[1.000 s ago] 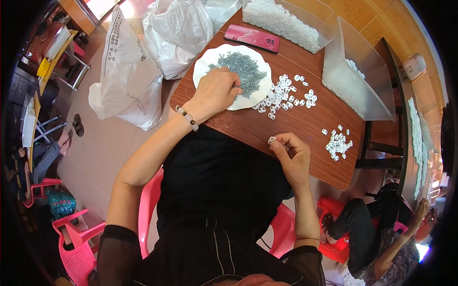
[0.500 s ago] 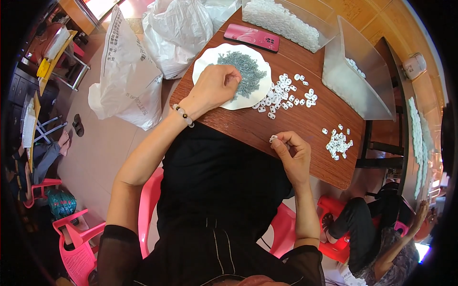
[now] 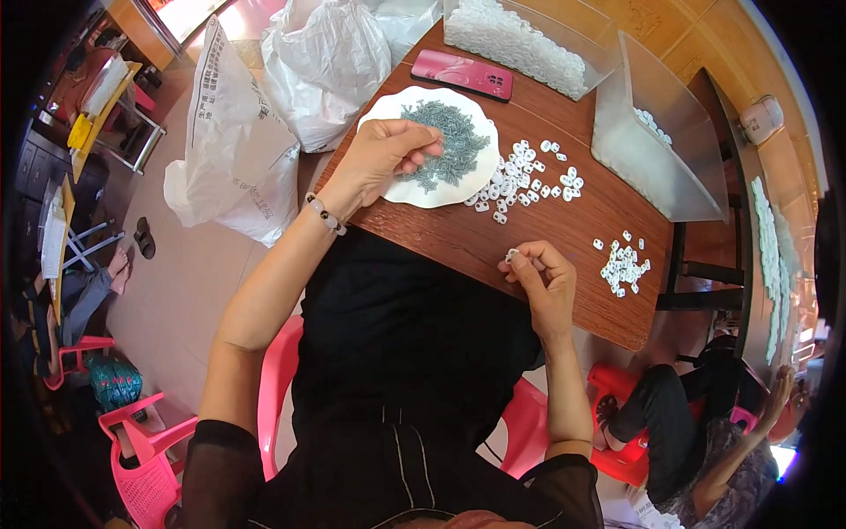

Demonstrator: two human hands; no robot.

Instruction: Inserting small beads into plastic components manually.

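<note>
A white scalloped plate (image 3: 379, 113) holds a heap of small grey screw-like pins (image 3: 454, 145). Above its left side is my left hand (image 3: 388, 159), thumb and fingertips pinched together. Whatever lies between those fingertips is too small to make out. Near the table's front edge, my right hand (image 3: 545, 278) closes thumb and forefinger on a small white plastic piece (image 3: 511, 255), its other fingers curled. Loose white two-holed plastic pieces (image 3: 520, 172) are scattered right of the plate. A second small pile of such pieces (image 3: 624, 267) lies to the right of my right hand.
On the brown table (image 3: 423, 234) rest a pink phone (image 3: 463, 74) and two clear bins, one behind (image 3: 515, 44) and one at the right (image 3: 652, 159), with white pieces. White sacks (image 3: 233, 150) stand left. Another person's arm (image 3: 740, 458) shows at lower right.
My left hand has lifted and drawn slightly left from the heap, thumb and fingertips now pinched over it. My right hand has barely shifted, still gripping the white piece.
</note>
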